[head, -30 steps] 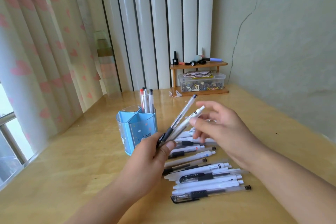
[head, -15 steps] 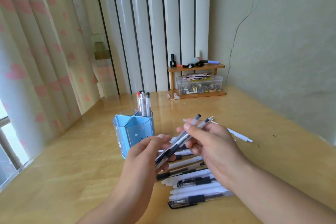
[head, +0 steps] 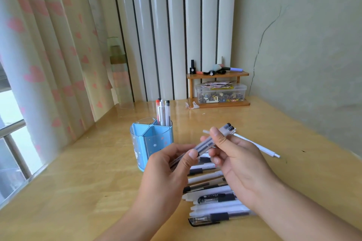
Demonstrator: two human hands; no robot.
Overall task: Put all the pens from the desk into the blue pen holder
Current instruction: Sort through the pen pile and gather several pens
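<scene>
Both hands hold a small bundle of clear pens [head: 210,143] with dark caps above the desk. My left hand [head: 170,170] grips the lower end and my right hand [head: 235,154] pinches the upper part. The blue pen holder [head: 151,143] stands just left of the hands, divided into compartments, with three pens [head: 162,113] upright in its back right section. A pile of several white and black pens [head: 211,199] lies on the desk below my hands. One white pen [head: 260,146] lies apart to the right.
A small wooden shelf [head: 217,88] with a clear box of small items and a few bottles stands at the back by the wall. A curtain and window run along the left. The wooden desk [head: 78,182] stretches around the holder.
My right hand came onto the pens held in my left hand, and both hands lowered the bundle toward the pile. The view shifted slightly.
</scene>
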